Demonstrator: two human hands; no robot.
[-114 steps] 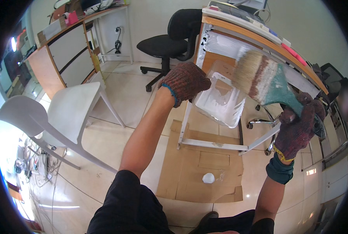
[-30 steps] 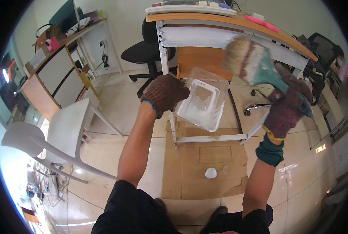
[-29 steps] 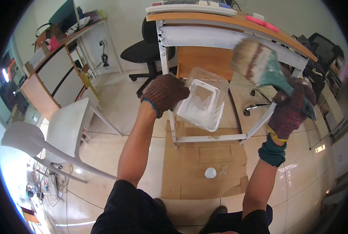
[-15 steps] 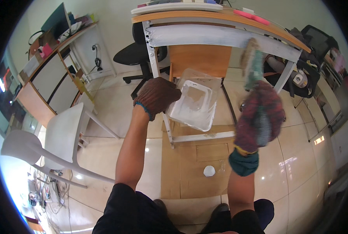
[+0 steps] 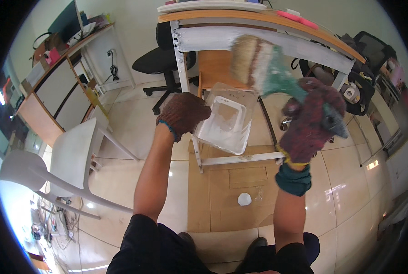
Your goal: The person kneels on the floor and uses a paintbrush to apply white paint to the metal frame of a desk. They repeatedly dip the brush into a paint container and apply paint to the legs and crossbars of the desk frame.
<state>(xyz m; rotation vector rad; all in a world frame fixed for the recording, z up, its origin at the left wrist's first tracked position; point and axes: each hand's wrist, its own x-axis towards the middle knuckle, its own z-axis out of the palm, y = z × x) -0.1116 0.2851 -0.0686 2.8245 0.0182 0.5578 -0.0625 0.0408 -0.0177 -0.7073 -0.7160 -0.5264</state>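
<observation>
My left hand (image 5: 184, 115), in a brown knitted glove, is closed on the rim of a clear plastic tub (image 5: 225, 119) with white paint inside. The tub is tilted in front of the desk frame. My right hand (image 5: 311, 119), in a dark red glove with a teal cuff, grips a wide paintbrush (image 5: 273, 73) by its green handle. Its pale bristles point left, in front of the desk's white crossbar (image 5: 217, 38); whether they touch the bar I cannot tell. Streaky white paint covers that crossbar.
Flattened cardboard (image 5: 217, 201) lies under the desk, with a small white round thing (image 5: 244, 199) on it. A pale chair (image 5: 71, 150) stands at left, a black office chair (image 5: 160, 68) behind the desk. Pink scissors-like handles (image 5: 297, 19) rest on the desktop (image 5: 222, 14).
The paintbrush has turned from upright to pointing left, and its bristles have moved left along the crossbar. My right hand has shifted slightly right and up; the left hand stays with the tub.
</observation>
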